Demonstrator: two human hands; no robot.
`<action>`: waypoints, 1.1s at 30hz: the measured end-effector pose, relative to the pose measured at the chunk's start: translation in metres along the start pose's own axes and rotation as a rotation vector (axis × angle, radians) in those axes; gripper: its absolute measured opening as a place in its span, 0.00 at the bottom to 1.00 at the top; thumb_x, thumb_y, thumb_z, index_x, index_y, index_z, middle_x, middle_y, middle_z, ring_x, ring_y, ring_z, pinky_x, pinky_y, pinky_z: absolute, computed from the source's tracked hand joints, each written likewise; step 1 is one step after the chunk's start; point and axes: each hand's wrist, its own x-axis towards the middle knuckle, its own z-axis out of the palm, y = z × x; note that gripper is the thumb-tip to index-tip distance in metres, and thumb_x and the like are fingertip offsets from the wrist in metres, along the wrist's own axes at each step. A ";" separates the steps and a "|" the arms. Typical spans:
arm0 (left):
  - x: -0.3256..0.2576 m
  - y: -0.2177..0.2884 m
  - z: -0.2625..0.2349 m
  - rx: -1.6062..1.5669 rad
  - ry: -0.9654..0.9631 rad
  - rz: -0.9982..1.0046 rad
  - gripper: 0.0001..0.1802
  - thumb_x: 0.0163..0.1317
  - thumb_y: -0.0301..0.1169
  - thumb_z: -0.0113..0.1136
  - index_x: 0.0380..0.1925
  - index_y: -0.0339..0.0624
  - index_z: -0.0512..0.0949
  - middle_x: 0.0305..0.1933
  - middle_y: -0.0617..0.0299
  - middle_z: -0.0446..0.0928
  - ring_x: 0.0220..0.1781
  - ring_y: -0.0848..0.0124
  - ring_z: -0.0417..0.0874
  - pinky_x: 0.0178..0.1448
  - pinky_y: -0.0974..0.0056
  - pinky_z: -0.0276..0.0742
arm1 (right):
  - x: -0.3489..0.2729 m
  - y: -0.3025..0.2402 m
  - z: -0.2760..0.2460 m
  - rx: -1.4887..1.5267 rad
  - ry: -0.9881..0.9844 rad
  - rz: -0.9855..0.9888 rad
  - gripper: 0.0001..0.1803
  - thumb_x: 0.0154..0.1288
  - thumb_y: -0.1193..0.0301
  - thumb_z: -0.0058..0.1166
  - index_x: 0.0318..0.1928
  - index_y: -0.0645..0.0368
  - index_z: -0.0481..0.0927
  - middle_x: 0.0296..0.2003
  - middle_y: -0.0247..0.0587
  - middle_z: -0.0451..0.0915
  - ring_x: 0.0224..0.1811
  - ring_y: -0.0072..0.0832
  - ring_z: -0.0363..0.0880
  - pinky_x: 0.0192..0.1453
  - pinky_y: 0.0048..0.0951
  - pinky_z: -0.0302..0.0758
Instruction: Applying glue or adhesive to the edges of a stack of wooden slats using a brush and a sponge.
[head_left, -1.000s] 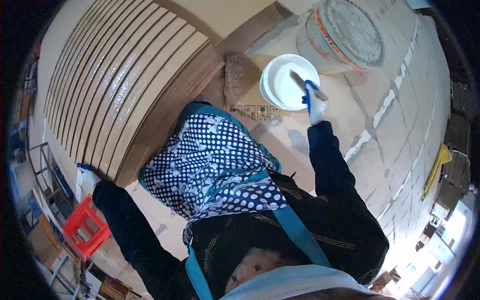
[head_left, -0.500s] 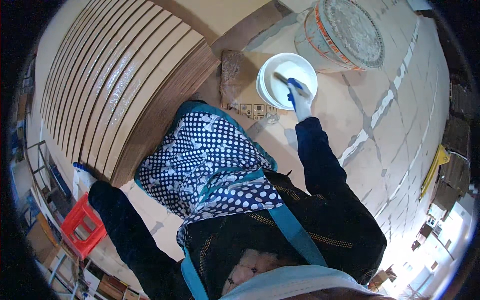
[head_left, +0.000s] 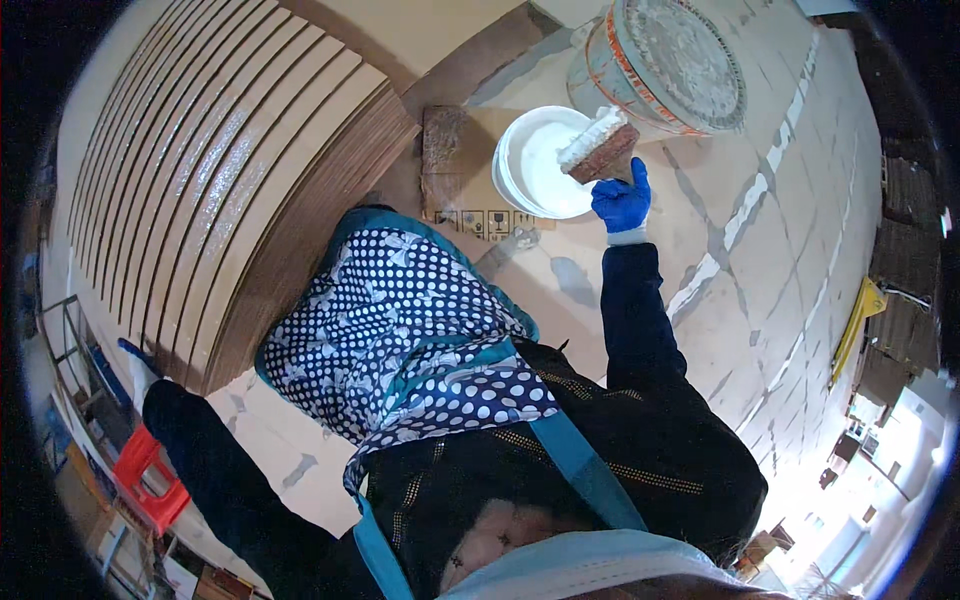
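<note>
My right hand (head_left: 622,204), in a blue-palmed glove, is closed on a wide paint brush (head_left: 604,152), its thumb sticking up. White, wet stuff coats the bristle ends, and the brush is tilted above the right rim of a white bucket (head_left: 512,160). Inside the bucket is a white liquid (head_left: 548,172). At the far left, my gloved left hand (head_left: 138,364) is by the near edge of a stack of long tan boards (head_left: 225,130). One blue finger is stretched out there; the others are mostly hidden. The upper boards are stepped, and some have a wet shine.
A larger, crusted lidded tub (head_left: 650,75) stands behind the bucket. Flattened cardboard (head_left: 450,165) lies under the bucket. A red plastic stool (head_left: 150,480) is below my left arm. To the right, a yellow bracket-like thing (head_left: 862,320) stands near stacked brown material. White streaks mark the floor (head_left: 750,215).
My right hand has lifted the brush up out of the bucket and turned it, so the white-coated bristles now show. My left hand stays at the boards' edge. The whole view has shifted slightly.
</note>
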 end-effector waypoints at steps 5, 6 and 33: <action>0.025 0.000 0.017 -0.031 -0.034 0.027 0.41 0.68 0.60 0.27 0.49 0.31 0.75 0.52 0.41 0.73 0.58 0.48 0.69 0.60 0.53 0.63 | -0.018 0.010 0.020 -0.904 0.148 -0.457 0.18 0.70 0.65 0.49 0.56 0.59 0.76 0.46 0.38 0.79 0.36 0.20 0.77 0.42 0.25 0.77; 0.031 -0.002 0.020 -0.041 -0.038 0.041 0.41 0.68 0.60 0.27 0.49 0.31 0.74 0.53 0.40 0.73 0.59 0.47 0.68 0.61 0.53 0.63 | -0.021 0.015 0.017 -1.026 0.112 -0.534 0.17 0.69 0.67 0.50 0.55 0.60 0.76 0.48 0.39 0.78 0.41 0.22 0.77 0.46 0.26 0.77; -0.030 0.063 -0.004 -0.363 -0.054 -0.178 0.33 0.67 0.58 0.37 0.55 0.44 0.75 0.51 0.42 0.78 0.54 0.44 0.76 0.57 0.50 0.72 | 0.177 0.409 0.493 -1.674 -0.893 -0.646 0.18 0.57 0.56 0.62 0.34 0.61 0.85 0.22 0.32 0.80 0.24 0.20 0.77 0.27 0.24 0.71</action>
